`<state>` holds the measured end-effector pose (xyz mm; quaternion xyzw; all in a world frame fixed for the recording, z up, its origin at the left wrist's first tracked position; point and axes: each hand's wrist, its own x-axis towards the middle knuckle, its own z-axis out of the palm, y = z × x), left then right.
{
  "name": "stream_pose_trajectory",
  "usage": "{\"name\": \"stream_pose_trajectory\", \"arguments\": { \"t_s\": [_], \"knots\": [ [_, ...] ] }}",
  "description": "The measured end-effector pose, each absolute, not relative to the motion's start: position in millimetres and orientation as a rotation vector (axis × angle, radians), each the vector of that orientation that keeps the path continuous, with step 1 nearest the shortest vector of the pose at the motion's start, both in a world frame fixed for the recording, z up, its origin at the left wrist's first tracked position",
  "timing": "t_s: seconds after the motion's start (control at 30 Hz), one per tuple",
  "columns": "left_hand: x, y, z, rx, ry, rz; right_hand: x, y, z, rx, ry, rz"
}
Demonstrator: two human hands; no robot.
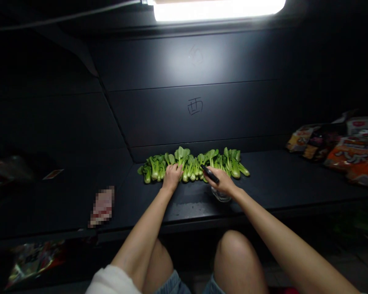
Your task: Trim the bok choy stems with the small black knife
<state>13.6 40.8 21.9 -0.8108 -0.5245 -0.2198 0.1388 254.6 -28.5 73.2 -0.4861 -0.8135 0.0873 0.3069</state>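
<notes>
The head camera looks forward and down, over the knees (235, 255), at the nearby dark shelf (272, 177)

From my remote seat I see a white sleeve (112, 279) on the left upper arm, blue denim shorts (173, 283), bare rounded knees (233, 249), and slim bare forearms (149, 220) tapering to narrow wrists

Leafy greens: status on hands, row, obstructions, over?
Left hand touching leafy greens. Right hand holding spray bottle. Row spread along dark shelf; both hands partly cover it.
</notes>
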Motion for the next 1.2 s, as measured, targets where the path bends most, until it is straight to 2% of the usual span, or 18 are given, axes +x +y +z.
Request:
{"name": "stream_pose_trajectory", "arguments": {
  "t_s": [0.13, 0.43, 0.73, 0.97, 1.2],
  "knots": [
    [19.9, 31.9, 16.4, -2.403, -1.494, -0.643, 261.2, -29.8, 74.3, -1.296, -2.212, 0.204],
    [26.3, 27.4, 11.6, -2.350, -1.600, -0.892, 267.8, -30.9, 73.3, -1.380, -2.264, 0.169],
    [27.9, 12.4, 2.0, -2.363, -1.507, -0.869, 290.3, -33.0, 66.9, -1.305, -2.311, 0.096],
    [29.0, 2.1, -3.9, -2.391, -1.481, -0.837, 293.5, -40.2, 66.0, -1.405, -2.295, 0.036],
    [25.7, -11.3, -11.9, -2.344, -1.510, -0.746, 300.1, -39.8, 68.1, -1.427, -2.219, 0.164]
  ]
}}
